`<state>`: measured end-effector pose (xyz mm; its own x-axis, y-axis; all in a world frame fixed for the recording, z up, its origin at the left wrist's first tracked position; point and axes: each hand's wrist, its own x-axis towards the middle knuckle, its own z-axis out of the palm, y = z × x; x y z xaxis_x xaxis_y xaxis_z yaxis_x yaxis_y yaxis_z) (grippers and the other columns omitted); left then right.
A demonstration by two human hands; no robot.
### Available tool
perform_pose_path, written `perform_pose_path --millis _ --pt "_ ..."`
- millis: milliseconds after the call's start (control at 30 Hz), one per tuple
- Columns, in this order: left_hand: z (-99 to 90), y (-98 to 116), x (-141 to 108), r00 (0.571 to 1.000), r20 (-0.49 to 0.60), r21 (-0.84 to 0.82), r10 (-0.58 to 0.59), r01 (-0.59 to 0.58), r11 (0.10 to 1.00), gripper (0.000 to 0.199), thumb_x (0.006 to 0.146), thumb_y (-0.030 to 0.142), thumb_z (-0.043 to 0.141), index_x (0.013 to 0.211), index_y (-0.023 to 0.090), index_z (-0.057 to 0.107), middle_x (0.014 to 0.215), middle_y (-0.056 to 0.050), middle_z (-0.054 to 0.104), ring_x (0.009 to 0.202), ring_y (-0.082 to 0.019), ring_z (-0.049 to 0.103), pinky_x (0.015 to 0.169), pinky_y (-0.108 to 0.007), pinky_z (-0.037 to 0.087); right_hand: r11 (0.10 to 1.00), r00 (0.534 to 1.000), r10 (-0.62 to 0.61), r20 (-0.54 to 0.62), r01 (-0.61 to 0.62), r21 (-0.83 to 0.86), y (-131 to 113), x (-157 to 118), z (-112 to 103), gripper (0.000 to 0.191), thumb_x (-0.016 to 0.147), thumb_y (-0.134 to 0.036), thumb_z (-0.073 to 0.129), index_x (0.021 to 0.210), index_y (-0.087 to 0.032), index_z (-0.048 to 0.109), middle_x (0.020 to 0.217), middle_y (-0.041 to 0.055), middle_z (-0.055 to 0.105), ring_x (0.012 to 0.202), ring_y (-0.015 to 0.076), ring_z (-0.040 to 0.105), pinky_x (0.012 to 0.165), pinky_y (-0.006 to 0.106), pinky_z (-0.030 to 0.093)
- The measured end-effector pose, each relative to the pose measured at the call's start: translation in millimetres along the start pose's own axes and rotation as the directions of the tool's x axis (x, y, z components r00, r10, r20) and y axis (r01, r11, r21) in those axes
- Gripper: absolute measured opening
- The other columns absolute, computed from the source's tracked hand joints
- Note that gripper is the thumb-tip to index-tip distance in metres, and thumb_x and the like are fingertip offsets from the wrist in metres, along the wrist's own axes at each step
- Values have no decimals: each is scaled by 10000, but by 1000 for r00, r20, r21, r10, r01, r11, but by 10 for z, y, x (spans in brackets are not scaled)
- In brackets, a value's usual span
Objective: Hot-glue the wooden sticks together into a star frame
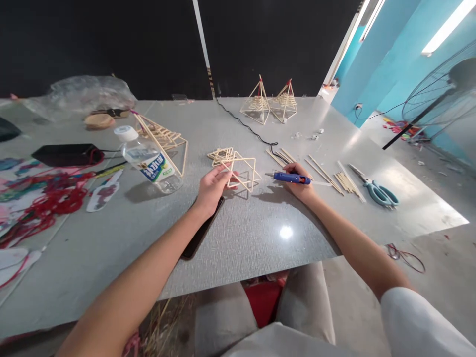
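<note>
Left hand (pixel 215 187), stick frame (pixel 243 171), blue glue gun (pixel 292 178)

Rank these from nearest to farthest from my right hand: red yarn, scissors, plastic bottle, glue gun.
1. Glue gun, held in the right hand
2. Scissors, on the right
3. Plastic bottle, beyond the left hand
4. Red yarn, far left

The glue gun (pixel 292 178) is deep blue, the scissors (pixel 383 192) have teal handles, and the counter (pixel 253 233) is speckled grey. Yarn (pixel 55 203) runs mostly red (some green mixed in), and the bottle's label (pixel 156 168) shows blue, green and white.
</note>
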<state>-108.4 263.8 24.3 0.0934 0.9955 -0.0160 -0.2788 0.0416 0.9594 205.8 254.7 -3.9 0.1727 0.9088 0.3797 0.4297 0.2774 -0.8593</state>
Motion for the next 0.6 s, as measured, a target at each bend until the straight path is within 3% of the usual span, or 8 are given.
perform_pose_path --millis 233,400,600 --pt "-61 -100 28 999 49 33 8 -9 999 618 773 387 982 1297 185 726 1156 -92 875 982 -223 861 898 -375 739 996 991 43 -131 -33 77 147 74 40 560 809 -774 852 950 -280 628 835 7 647 727 210 593 665 384 587" --pt "-68 -87 51 998 69 57 -1 -2 998 640 724 422 997 1257 175 743 1121 -77 874 945 -210 851 917 -371 726 997 988 32 -149 -22 73 196 63 23 578 813 -803 842 967 -283 643 879 14 665 777 220 611 693 376 589" --pt "-51 -6 -6 986 158 115 -52 34 993 654 737 443 1007 1272 154 766 1094 -84 886 878 -199 837 878 -360 704 999 988 32 -150 -30 15 211 115 -1 530 827 -765 798 965 -287 614 852 -17 626 799 216 578 746 351 505"
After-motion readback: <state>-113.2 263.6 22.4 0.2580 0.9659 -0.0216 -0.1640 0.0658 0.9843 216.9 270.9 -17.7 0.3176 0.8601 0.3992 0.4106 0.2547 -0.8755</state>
